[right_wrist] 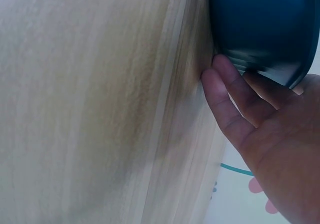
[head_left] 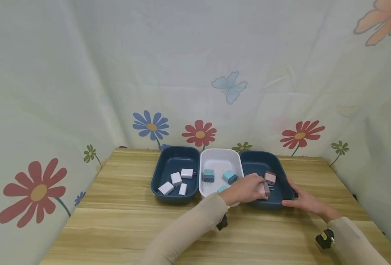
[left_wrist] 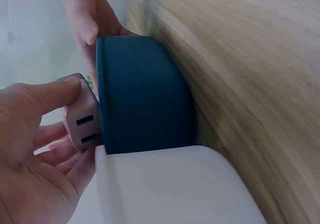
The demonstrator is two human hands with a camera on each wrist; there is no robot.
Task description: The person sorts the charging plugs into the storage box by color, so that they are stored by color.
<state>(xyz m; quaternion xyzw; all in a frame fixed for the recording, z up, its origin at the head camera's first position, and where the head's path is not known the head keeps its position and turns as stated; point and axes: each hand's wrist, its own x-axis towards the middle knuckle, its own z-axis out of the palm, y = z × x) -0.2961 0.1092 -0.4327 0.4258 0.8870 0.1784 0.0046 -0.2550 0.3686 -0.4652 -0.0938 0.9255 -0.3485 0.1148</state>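
Note:
My left hand (head_left: 246, 189) holds a pink plug charger (left_wrist: 82, 111) between thumb and fingers, over the right-hand dark blue tray (head_left: 259, 160). The charger's metal prongs point to the right in the head view, and its slotted face shows in the left wrist view. Another pink charger (head_left: 269, 177) lies inside that tray. At the tray's front right corner, my right hand (head_left: 303, 200) grips the wall, thumb toward the front and fingers along the outer right side. Its fingertips (right_wrist: 215, 81) are low on the tray's side, close to the table.
A white tray (head_left: 220, 151) with teal chargers (head_left: 229, 176) stands directly left of the held tray. Left of that is another dark blue tray (head_left: 173, 150) with several white chargers (head_left: 176, 179). All stand on a wooden table (head_left: 115, 217) before a flowered cloth backdrop (head_left: 182, 73).

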